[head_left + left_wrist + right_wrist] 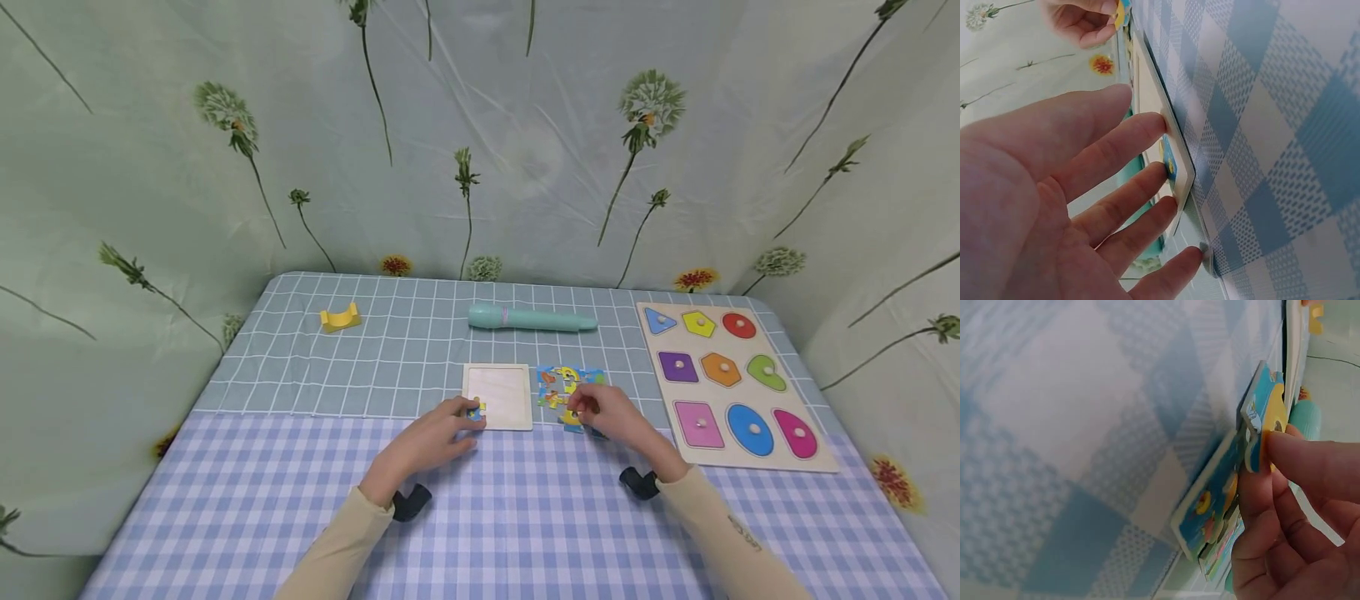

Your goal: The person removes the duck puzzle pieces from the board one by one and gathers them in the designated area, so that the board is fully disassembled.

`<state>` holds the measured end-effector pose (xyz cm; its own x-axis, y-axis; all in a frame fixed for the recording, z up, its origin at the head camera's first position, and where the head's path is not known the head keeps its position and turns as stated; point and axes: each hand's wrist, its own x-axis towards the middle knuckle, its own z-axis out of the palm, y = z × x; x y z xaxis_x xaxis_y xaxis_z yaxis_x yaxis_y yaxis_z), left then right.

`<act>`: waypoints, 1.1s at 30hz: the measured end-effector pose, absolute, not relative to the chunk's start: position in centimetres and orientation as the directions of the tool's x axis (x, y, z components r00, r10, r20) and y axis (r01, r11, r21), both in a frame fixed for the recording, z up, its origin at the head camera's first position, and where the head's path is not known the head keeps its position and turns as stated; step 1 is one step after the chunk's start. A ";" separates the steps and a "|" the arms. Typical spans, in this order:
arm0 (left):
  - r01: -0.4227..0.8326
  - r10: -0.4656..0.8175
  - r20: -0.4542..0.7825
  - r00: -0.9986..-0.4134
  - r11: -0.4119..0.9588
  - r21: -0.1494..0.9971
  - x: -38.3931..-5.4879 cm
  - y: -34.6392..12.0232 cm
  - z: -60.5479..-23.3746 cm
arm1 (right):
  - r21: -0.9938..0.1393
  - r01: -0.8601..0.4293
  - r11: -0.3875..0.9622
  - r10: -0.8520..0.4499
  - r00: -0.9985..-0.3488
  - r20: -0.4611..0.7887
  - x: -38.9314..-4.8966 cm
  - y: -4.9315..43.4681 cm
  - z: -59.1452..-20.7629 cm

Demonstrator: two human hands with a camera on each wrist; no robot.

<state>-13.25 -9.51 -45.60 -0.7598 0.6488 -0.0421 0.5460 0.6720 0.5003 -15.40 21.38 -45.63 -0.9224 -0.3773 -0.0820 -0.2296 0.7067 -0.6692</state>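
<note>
A shallow wooden puzzle tray [508, 393] lies in the middle of the table, with one blue and yellow jigsaw piece [477, 411] in its lower left corner. My left hand [431, 437] rests its extended fingertips at that corner, on the piece and the tray's edge. In the right wrist view, my right hand [1300, 506] pinches a blue and yellow jigsaw piece [1276, 407] between thumb and fingers, tilted up. Beside the tray, under and around the right hand, lie several other jigsaw pieces [551, 383], partly covered by the fingers.
A teal stick-shaped thing with a wide end [532, 318] lies behind the tray. Far left stands a yellow arched block [341, 317]. At the right is a wooden board [660, 367] of coloured knobbed shapes. A dandelion-printed cloth [525, 167] hangs behind the table.
</note>
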 end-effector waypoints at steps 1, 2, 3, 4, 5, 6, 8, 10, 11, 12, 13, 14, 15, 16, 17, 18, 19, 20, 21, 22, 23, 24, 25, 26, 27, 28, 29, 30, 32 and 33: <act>0.547 0.649 -0.035 -0.760 0.668 0.505 -13.3 -9.5 -45.6 | -0.657 -0.243 0.714 -0.383 -0.921 -0.075 -15.4 21.4 -45.7; 0.547 0.648 -0.029 -0.761 0.665 0.508 -13.3 -9.5 -45.7 | -0.647 -0.256 0.718 -0.390 -0.918 -0.069 -15.3 21.4 -45.7; 0.551 0.649 -0.018 -0.761 0.661 0.510 -13.3 -9.5 -45.7 | -0.638 -0.269 0.722 -0.397 -0.916 -0.063 -15.3 21.4 -45.7; 0.550 0.648 -0.013 -0.762 0.657 0.515 -13.2 -9.5 -45.7 | -0.629 -0.281 0.725 -0.404 -0.913 -0.058 -15.3 21.4 -45.7; 0.553 0.648 -0.005 -0.762 0.654 0.516 -13.2 -9.6 -45.7 | -0.619 -0.294 0.728 -0.412 -0.910 -0.052 -15.2 21.3 -45.8; 0.556 0.649 0.001 -0.761 0.652 0.515 -13.2 -9.6 -45.8 | -0.609 -0.302 0.733 -0.415 -0.908 -0.049 -15.2 21.3 -45.8; 0.564 0.652 0.011 -0.758 0.647 0.514 -13.2 -9.7 -45.9 | -0.591 -0.318 0.741 -0.422 -0.906 -0.042 -15.1 21.2 -45.8; 0.567 0.654 0.014 -0.756 0.644 0.514 -13.2 -9.9 -45.9 | -0.568 -0.333 0.752 -0.427 -0.904 -0.034 -15.1 21.1 -45.9; 0.567 0.654 0.014 -0.756 0.644 0.513 -13.2 -10.1 -45.9 | -0.560 -0.333 0.759 -0.423 -0.905 -0.035 -15.0 21.0 -45.9; 0.568 0.654 0.015 -0.756 0.644 0.512 -13.2 -10.3 -45.9 | -0.554 -0.330 0.764 -0.418 -0.908 -0.036 -15.0 21.0 -45.9; 0.569 0.655 0.015 -0.756 0.644 0.512 -13.2 -10.5 -45.9 | -0.549 -0.330 0.768 -0.415 -0.909 -0.036 -15.0 21.0 -46.0; 0.570 0.654 0.017 -0.756 0.646 0.509 -13.2 -10.7 -45.9 | -0.544 -0.329 0.772 -0.412 -0.911 -0.033 -15.0 21.0 -46.0; 0.570 0.654 0.016 -0.756 0.648 0.505 -13.2 -10.9 -45.9 | -0.541 -0.335 0.771 -0.412 -0.911 -0.023 -14.9 20.9 -46.0; 0.575 0.656 0.016 -0.754 0.649 0.498 -13.1 -11.2 -46.0 | -0.545 -0.332 0.770 -0.405 -0.914 -0.016 -14.9 20.8 -46.0; 0.579 0.658 0.015 -0.753 0.650 0.492 -13.1 -11.4 -46.0 | -0.556 -0.338 0.759 -0.406 -0.914 0.000 -14.9 20.7 -46.0; 0.584 0.663 0.015 -0.749 0.649 0.488 -13.2 -11.6 -46.0 | -0.573 -0.347 0.742 -0.412 -0.911 0.019 -14.9 20.5 -46.0; 0.590 0.667 0.016 -0.745 0.647 0.483 -13.2 -11.8 -46.1 | -0.595 -0.361 0.718 -0.423 -0.905 0.038 -15.0 20.3 -45.9; 0.596 0.672 0.017 -0.741 0.645 0.477 -13.2 -11.9 -46.1 | -0.617 -0.373 0.693 -0.434 -0.899 0.056 -15.1 19.9 -45.9; 0.603 0.677 0.017 -0.736 0.644 0.472 -13.2 -12.0 -46.2 | -0.639 -0.388 0.665 -0.448 -0.891 0.075 -15.2 19.4 -45.9; 0.606 0.680 0.016 -0.733 0.642 0.470 -13.2 -12.1 -46.2 | -0.666 -0.391 0.635 -0.459 -0.885 0.082 -15.3 18.9 -45.8; 0.606 0.681 0.013 -0.732 0.643 0.469 -13.2 -12.1 -46.2 | -0.690 -0.392 0.608 -0.471 -0.878 0.084 -15.4 18.2 -45.8; 0.606 0.682 0.010 -0.731 0.643 0.467 -13.2 -12.2 -46.2 | -0.707 -0.401 0.583 -0.488 -0.868 0.089 -15.6 17.6 -45.8; 0.606 0.681 0.008 -0.732 0.646 0.465 -13.2 -12.1 -46.2 | -0.718 -0.403 0.567 -0.501 -0.861 0.087 -15.8 16.8 -45.7; 0.605 0.681 0.004 -0.733 0.648 0.463 -13.2 -12.1 -46.2 | -0.725 -0.404 0.558 -0.510 -0.856 0.084 -15.9 16.0 -45.7; 0.602 0.679 0.000 -0.734 0.651 0.463 -13.2 -12.1 -46.2 | -0.733 -0.403 0.549 -0.519 -0.851 0.079 -16.1 15.3 -45.7; 0.599 0.678 -0.004 -0.735 0.652 0.465 -13.2 -12.1 -46.2 | -0.742 -0.398 0.540 -0.527 -0.847 0.071 -16.2 14.5 -45.6; 0.598 0.677 -0.006 -0.736 0.654 0.464 -13.2 -12.1 -46.2 | -0.743 -0.402 0.535 -0.535 -0.842 0.070 -16.3 13.8 -45.6; 0.596 0.676 -0.005 -0.737 0.653 0.466 -13.2 -12.1 -46.2 | -0.744 -0.407 0.529 -0.545 -0.835 0.069 -16.5 13.1 -45.6; 0.599 0.677 0.000 -0.736 0.651 0.466 -13.2 -12.1 -46.2 | -0.740 -0.411 0.532 -0.555 -0.829 0.061 -16.7 11.9 -45.6; 0.599 0.676 0.004 -0.737 0.649 0.468 -13.2 -12.1 -46.2 | -0.741 -0.411 0.531 -0.560 -0.827 0.058 -16.8 11.3 -45.5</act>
